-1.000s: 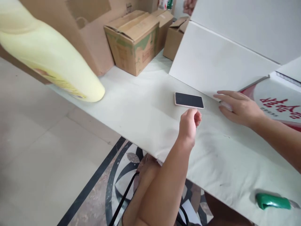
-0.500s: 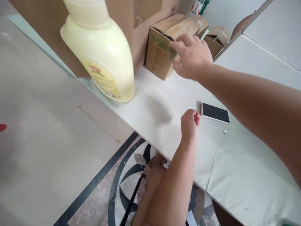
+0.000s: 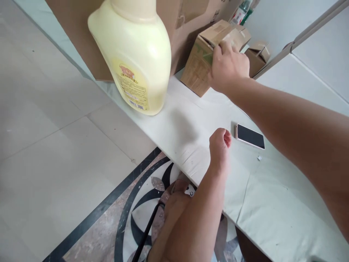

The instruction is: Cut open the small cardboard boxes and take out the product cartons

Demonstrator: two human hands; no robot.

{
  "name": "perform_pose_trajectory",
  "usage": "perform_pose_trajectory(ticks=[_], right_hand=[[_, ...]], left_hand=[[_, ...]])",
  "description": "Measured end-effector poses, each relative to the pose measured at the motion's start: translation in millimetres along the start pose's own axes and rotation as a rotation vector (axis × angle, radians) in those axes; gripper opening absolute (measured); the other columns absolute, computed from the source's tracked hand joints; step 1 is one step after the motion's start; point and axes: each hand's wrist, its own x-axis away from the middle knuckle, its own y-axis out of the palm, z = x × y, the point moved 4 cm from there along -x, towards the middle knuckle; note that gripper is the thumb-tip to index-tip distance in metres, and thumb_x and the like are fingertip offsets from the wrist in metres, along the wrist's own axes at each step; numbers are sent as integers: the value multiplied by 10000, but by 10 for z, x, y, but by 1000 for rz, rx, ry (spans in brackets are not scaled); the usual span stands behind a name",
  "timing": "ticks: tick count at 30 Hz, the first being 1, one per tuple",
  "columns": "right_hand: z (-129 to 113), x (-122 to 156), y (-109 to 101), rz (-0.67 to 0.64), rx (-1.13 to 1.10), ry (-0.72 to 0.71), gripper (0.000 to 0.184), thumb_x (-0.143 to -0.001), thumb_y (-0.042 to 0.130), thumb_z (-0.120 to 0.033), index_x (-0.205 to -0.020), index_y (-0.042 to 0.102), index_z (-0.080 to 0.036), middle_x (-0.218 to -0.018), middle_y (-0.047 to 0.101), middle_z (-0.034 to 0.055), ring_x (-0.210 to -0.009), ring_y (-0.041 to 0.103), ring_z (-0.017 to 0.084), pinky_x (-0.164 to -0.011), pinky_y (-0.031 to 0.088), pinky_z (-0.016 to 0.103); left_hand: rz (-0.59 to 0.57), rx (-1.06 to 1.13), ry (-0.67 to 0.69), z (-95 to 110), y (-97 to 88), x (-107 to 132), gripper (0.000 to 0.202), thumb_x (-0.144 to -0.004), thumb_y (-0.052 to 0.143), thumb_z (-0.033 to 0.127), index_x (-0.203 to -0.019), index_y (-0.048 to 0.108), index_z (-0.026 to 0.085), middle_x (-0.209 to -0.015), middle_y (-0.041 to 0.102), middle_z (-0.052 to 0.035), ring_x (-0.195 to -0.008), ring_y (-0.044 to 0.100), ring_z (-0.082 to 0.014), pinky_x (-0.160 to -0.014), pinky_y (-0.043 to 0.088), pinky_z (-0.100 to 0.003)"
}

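My right hand (image 3: 230, 67) grips the near top edge and side of a small cardboard box (image 3: 196, 69), fingers bent over its flap. The box tilts slightly, with a green print on its end; my hand hides part of its side. My left hand (image 3: 219, 147) is closed in a loose fist above the white-covered table (image 3: 207, 112), with nothing showing in it. A large pale yellow plastic bottle (image 3: 139, 54) with a yellow bear label stands left of the box. Right of my left fist lies a phone (image 3: 250, 136), its dark screen up.
A big cardboard box (image 3: 76, 32) stands behind the bottle. Farther back are another small carton (image 3: 256, 60) and some bottles (image 3: 241, 14). A white scrap (image 3: 259, 158) lies near the phone. Tiled floor (image 3: 54, 163) runs along the table's left edge.
My right hand has gone from open fingers beside the small cardboard box to gripping it, and the box now tilts. The view has shifted slightly; my left fist stays put.
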Motion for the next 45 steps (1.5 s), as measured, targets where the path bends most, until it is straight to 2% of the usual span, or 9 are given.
perform_pose_trajectory(ticks=[8,18,23,29,32,36,39,41,45], right_hand=[[384,157,158,-105,-140,177,597,-979,473,-229,-1540,407,-34,-1678,318,206,-1449,465,412,-1146,482,574],[843,546,239,-48,-146,67,549,-978,410,-297,-1486,499,-108,-1694,359,169,-1463,491,347,-1203,397,558],[1038,1126,206,11,-125,-47,542,-975,355,-336,-1449,560,-171,-1655,449,137,-1444,538,329,-1177,445,564],[1335,2269,-74,241,46,-265,555,-1042,365,-472,-1479,529,-173,-1435,645,177,-1156,717,359,-900,579,501],[1522,2537,-132,299,-31,-184,568,-1022,464,-522,-1496,528,-217,-1427,647,168,-1175,718,340,-832,600,444],[1633,2174,103,105,-294,161,909,-817,682,-691,-1555,451,-213,-1588,463,214,-1361,593,403,-1005,584,547],[1451,1662,394,-68,-483,236,1154,-713,806,-669,-1638,284,-217,-1693,232,217,-1589,286,455,-1219,405,644],[1296,1382,578,-80,-554,241,1162,-697,831,-665,-1626,273,-244,-1655,256,207,-1559,308,471,-1217,382,674],[1103,1150,838,97,-685,205,946,-830,711,-679,-1584,293,-289,-1542,368,178,-1468,403,435,-1197,373,703]], left_hand=[[17,-28,-15,-7,33,41,234,-849,519,203,-617,523,174,-619,443,10,-595,359,-103,-619,283,-278],[-16,-52,101,43,77,63,313,-918,482,181,-606,465,182,-601,394,17,-565,324,-109,-606,239,-296],[-47,-67,169,27,89,58,319,-915,435,158,-599,468,187,-598,383,10,-593,338,-125,-618,254,-301],[137,-56,566,253,-34,157,322,-896,450,121,-601,350,200,-630,328,14,-633,318,-141,-635,268,-297],[113,-67,619,272,-32,160,297,-894,448,178,-611,363,209,-627,339,12,-633,335,-147,-649,276,-306],[87,-94,605,150,17,154,296,-894,450,236,-612,362,215,-626,338,13,-632,335,-150,-657,272,-313],[52,-110,628,83,55,180,311,-905,467,277,-617,370,215,-630,339,15,-636,339,-149,-662,276,-311],[23,-113,628,71,70,196,310,-904,489,296,-622,388,215,-632,340,17,-634,342,-146,-661,285,-305],[-41,-99,565,77,112,227,280,-899,495,310,-642,435,215,-644,341,20,-605,332,-136,-630,300,-291]])
